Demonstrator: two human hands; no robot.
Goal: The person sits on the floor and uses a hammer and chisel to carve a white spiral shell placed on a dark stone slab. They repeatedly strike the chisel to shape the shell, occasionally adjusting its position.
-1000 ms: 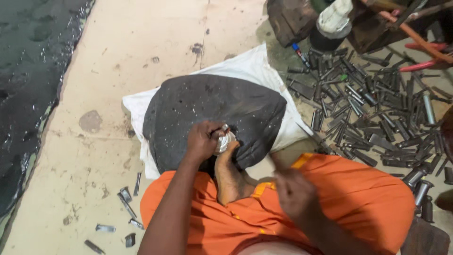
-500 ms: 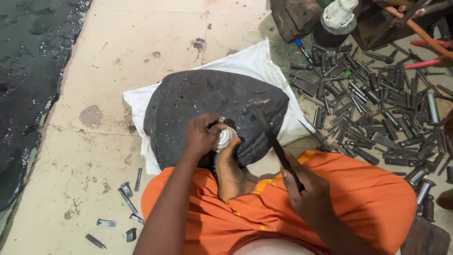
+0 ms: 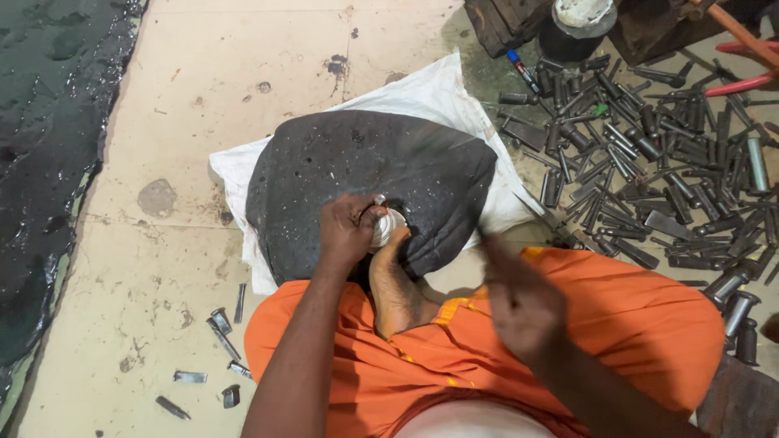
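My left hand [image 3: 345,231] pinches a small white and silver round piece [image 3: 389,227] against a big dark rounded block [image 3: 365,162]. My bare foot [image 3: 393,284] presses on the block's near edge, right beside the piece. The block lies on a white sack [image 3: 430,93]. My right hand [image 3: 519,300] is blurred by motion over my orange-clad lap and grips a thin dark tool [image 3: 491,242]. The tool's far end smears into a streak over the block.
A heap of several dark metal punches and rods [image 3: 649,154] covers the floor to the right, with red-handled pliers [image 3: 742,81] and a dark pot with a white lid [image 3: 576,24] behind. A few loose metal bits [image 3: 219,324] lie at left. A dark wet strip [image 3: 40,122] borders the left.
My right hand took up the thin dark tool from my lap and is now swinging it, blurred. The left hand stays on the round piece.
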